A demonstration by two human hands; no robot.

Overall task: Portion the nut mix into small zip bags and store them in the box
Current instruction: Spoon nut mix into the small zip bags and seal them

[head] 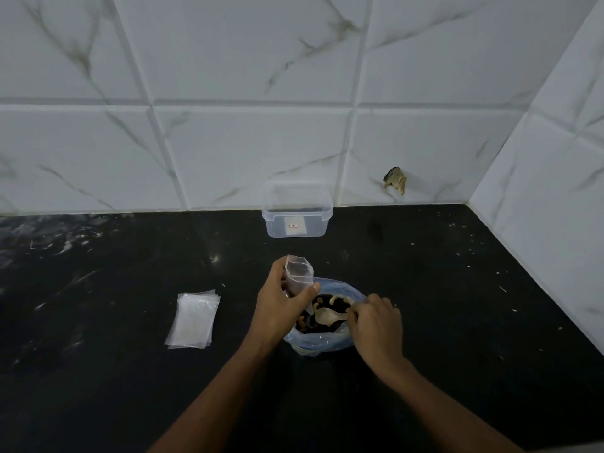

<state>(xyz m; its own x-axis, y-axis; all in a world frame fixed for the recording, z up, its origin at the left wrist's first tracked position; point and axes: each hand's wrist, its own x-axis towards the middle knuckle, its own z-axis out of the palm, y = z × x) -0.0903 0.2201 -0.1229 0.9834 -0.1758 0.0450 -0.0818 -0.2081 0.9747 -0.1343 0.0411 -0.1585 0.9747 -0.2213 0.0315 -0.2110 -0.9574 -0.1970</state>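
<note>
My left hand grips a small clear zip bag, held upright with its mouth open just above the left rim of the big bag. My right hand pinches the handle of a pale spoon, whose bowl lies over the nut mix. The nuts sit in a large clear bluish bag with its mouth rolled open on the black counter. A clear plastic box stands open against the tiled wall, straight behind the hands, with a white label on its front.
A stack of flat small zip bags lies on the counter left of my hands. The black counter is flecked with white specks. Tiled walls close the back and right sides; a chipped hole marks the back wall.
</note>
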